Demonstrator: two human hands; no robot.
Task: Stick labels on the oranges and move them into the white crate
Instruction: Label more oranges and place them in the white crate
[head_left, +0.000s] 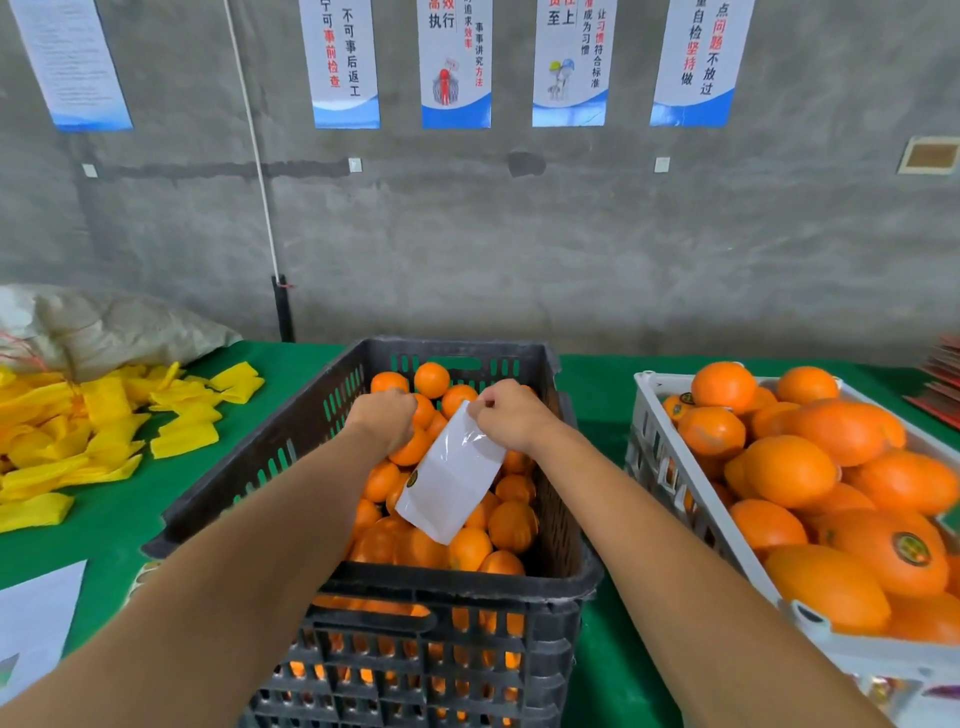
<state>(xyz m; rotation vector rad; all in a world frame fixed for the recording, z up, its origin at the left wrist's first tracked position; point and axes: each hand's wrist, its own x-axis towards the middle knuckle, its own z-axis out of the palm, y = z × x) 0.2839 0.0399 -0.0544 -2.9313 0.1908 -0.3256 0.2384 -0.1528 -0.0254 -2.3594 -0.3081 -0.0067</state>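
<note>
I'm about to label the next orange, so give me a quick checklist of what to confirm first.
1. Label sheet in hand: ok, right hand pinches its top edge.
2. Label left on sheet: ok, one round sticker shows at its left edge.
3. Orange picked: cannot tell, left hand is curled down among the oranges in the black crate.
4. Room in white crate: not ok, heaped above its rim.

Glossy label sheet (451, 480) — black plastic crate (441, 623).
</note>
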